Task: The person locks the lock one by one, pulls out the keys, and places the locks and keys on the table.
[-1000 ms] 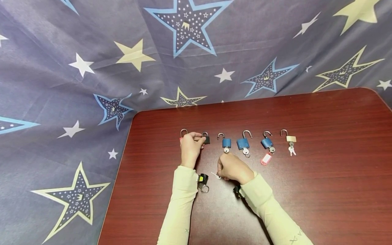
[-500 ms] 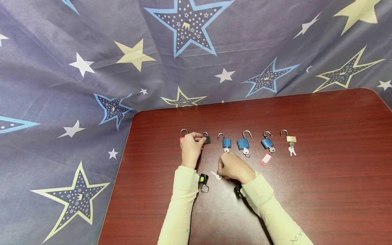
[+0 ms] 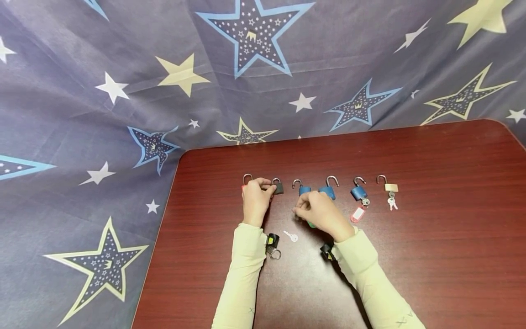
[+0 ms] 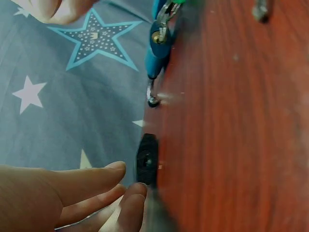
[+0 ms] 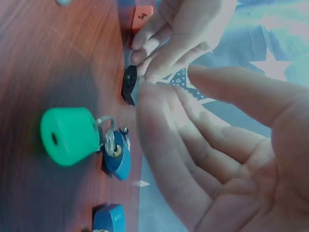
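Observation:
My left hand (image 3: pixel 255 198) pinches the left edge of a small black padlock (image 3: pixel 279 188) between thumb and fingertips; the padlock's keyhole faces the left wrist view. A red padlock (image 3: pixel 244 187), mostly covered by that hand, lies beside it. My right hand (image 5: pixel 217 145) has its thumb apart from gently bent fingers, and nothing shows between them. It hovers in front of a blue padlock (image 5: pixel 118 157), whose key carries a green cover (image 5: pixel 70 135). Below the right hand, a loose silver key (image 3: pixel 291 236) lies on the table.
To the right run two more blue padlocks, the middle one (image 3: pixel 328 192) and one with a red tag (image 3: pixel 357 214), then a brass padlock (image 3: pixel 391 188) with hanging keys. Their shackles stand open. A star-patterned cloth (image 3: pixel 302 103) borders the table (image 3: pixel 444 219).
My right hand has left the silver key on the table and moved up and right, now covering part of two blue padlocks. The left hand stays at the black padlock, which has tilted slightly.

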The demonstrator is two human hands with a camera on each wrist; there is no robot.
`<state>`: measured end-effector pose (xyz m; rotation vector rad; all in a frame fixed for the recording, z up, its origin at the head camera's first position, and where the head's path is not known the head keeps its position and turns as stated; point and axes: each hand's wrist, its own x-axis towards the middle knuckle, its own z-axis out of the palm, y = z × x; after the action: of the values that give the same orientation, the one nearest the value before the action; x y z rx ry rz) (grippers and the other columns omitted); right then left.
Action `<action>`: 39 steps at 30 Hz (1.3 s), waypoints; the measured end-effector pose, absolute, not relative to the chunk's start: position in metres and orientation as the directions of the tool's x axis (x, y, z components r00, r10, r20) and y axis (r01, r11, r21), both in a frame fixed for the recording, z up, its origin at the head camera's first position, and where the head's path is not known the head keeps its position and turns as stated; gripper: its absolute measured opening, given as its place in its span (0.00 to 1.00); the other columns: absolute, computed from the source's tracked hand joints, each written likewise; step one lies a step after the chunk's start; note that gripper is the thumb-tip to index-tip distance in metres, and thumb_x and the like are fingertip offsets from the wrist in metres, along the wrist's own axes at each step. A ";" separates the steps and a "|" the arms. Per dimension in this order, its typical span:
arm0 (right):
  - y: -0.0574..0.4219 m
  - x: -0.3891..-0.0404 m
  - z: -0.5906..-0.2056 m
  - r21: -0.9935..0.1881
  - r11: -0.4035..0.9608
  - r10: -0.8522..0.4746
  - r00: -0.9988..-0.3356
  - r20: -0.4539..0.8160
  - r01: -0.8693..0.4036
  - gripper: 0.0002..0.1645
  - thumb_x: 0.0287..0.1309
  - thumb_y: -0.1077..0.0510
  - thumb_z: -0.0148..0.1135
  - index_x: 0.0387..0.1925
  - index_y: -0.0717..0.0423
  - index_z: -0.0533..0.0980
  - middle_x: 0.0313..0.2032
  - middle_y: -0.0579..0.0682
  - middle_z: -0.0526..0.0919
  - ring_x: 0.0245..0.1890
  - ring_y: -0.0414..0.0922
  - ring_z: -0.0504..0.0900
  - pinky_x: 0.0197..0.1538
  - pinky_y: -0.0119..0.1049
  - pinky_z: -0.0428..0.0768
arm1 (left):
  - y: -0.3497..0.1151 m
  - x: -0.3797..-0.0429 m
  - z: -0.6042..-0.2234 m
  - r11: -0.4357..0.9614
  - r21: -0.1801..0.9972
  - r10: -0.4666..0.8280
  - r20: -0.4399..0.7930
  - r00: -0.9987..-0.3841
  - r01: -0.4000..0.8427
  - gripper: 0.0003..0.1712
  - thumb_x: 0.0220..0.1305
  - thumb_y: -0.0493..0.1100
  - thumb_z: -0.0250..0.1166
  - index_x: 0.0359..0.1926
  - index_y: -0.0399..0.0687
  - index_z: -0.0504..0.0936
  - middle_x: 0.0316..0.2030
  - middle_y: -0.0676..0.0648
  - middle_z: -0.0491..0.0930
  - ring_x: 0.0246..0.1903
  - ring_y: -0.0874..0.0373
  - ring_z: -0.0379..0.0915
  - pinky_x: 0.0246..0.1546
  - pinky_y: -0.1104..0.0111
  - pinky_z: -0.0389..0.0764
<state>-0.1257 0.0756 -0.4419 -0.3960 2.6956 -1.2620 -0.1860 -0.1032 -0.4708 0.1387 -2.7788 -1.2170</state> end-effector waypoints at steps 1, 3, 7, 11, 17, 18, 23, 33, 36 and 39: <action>0.077 -0.127 -0.441 -0.767 0.615 -0.280 -0.960 0.003 -0.182 0.06 0.54 0.55 0.60 0.25 0.50 0.76 0.21 0.41 0.77 0.23 0.36 0.75 0.31 0.31 0.74 | -0.103 -0.186 -0.469 0.683 0.729 -0.125 0.068 -0.990 -0.036 0.10 0.52 0.46 0.67 0.34 0.48 0.83 0.23 0.58 0.80 0.21 0.65 0.75 0.32 0.68 0.75; 0.079 -0.128 -0.440 -0.775 0.607 -0.254 -0.967 0.019 -0.175 0.06 0.54 0.54 0.60 0.28 0.51 0.77 0.24 0.41 0.77 0.26 0.36 0.75 0.34 0.32 0.75 | -0.104 -0.185 -0.466 0.699 0.715 -0.127 0.092 -0.988 -0.023 0.10 0.52 0.48 0.67 0.34 0.50 0.83 0.24 0.59 0.80 0.25 0.64 0.76 0.35 0.65 0.75; 0.083 -0.132 -0.439 -0.778 0.605 -0.216 -0.975 0.045 -0.170 0.12 0.55 0.52 0.60 0.36 0.56 0.78 0.29 0.43 0.80 0.30 0.38 0.78 0.39 0.35 0.75 | -0.104 -0.184 -0.460 0.714 0.700 -0.130 0.125 -0.984 -0.006 0.12 0.53 0.55 0.66 0.35 0.55 0.83 0.25 0.61 0.80 0.31 0.63 0.77 0.37 0.64 0.74; 0.088 -0.134 -0.440 -0.768 0.616 -0.194 -0.979 0.067 -0.175 0.19 0.55 0.53 0.60 0.44 0.61 0.75 0.36 0.50 0.81 0.34 0.42 0.80 0.41 0.38 0.76 | -0.103 -0.181 -0.455 0.706 0.708 -0.112 0.127 -0.986 0.011 0.14 0.53 0.59 0.63 0.36 0.57 0.83 0.25 0.63 0.80 0.30 0.66 0.76 0.36 0.65 0.74; 0.092 -0.136 -0.445 -0.744 0.652 -0.168 -0.985 0.043 -0.144 0.24 0.56 0.51 0.59 0.52 0.58 0.72 0.46 0.56 0.78 0.41 0.48 0.80 0.45 0.43 0.76 | -0.097 -0.179 -0.456 0.606 0.794 -0.025 0.091 -0.996 0.057 0.11 0.56 0.52 0.63 0.36 0.53 0.82 0.27 0.57 0.81 0.28 0.67 0.76 0.34 0.71 0.75; 0.092 -0.136 -0.446 -0.743 0.654 -0.165 -0.986 0.037 -0.138 0.25 0.56 0.50 0.59 0.53 0.58 0.71 0.46 0.57 0.77 0.42 0.49 0.79 0.45 0.43 0.76 | -0.096 -0.179 -0.456 0.586 0.808 -0.014 0.086 -0.996 0.062 0.11 0.56 0.50 0.64 0.36 0.51 0.82 0.27 0.56 0.81 0.28 0.67 0.77 0.33 0.72 0.75; 0.093 -0.137 -0.448 -0.741 0.660 -0.165 -0.986 0.014 -0.121 0.29 0.56 0.50 0.59 0.56 0.59 0.68 0.48 0.59 0.76 0.46 0.53 0.78 0.47 0.46 0.75 | -0.090 -0.176 -0.458 0.528 0.847 0.034 0.058 -0.998 0.067 0.11 0.57 0.48 0.63 0.37 0.47 0.82 0.28 0.52 0.82 0.29 0.65 0.78 0.31 0.72 0.76; 0.094 -0.138 -0.454 -0.724 0.683 -0.173 -0.984 -0.033 -0.095 0.31 0.56 0.50 0.58 0.57 0.62 0.66 0.45 0.60 0.78 0.45 0.54 0.78 0.47 0.48 0.75 | -0.074 -0.170 -0.464 0.476 0.877 0.149 -0.013 -0.989 0.060 0.13 0.59 0.44 0.61 0.41 0.39 0.81 0.30 0.48 0.82 0.25 0.54 0.79 0.25 0.72 0.77; 0.093 -0.139 -0.455 -0.730 0.676 -0.183 -0.982 -0.040 -0.096 0.30 0.56 0.50 0.58 0.56 0.63 0.66 0.44 0.60 0.78 0.45 0.53 0.78 0.47 0.47 0.75 | -0.071 -0.169 -0.465 0.501 0.863 0.169 -0.026 -0.985 0.063 0.13 0.59 0.44 0.60 0.41 0.40 0.81 0.30 0.49 0.82 0.24 0.57 0.79 0.26 0.73 0.76; 0.093 -0.139 -0.456 -0.735 0.671 -0.188 -0.981 -0.038 -0.100 0.29 0.56 0.51 0.59 0.55 0.63 0.67 0.43 0.60 0.79 0.44 0.52 0.78 0.46 0.46 0.75 | -0.069 -0.169 -0.466 0.528 0.846 0.174 -0.030 -0.984 0.067 0.13 0.59 0.44 0.60 0.41 0.40 0.81 0.29 0.51 0.82 0.25 0.60 0.79 0.27 0.75 0.76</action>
<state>-0.1388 0.0925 -0.4557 -0.2396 2.7699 -1.2077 -0.1685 -0.0687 -0.4664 -0.2251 -2.8417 -1.5660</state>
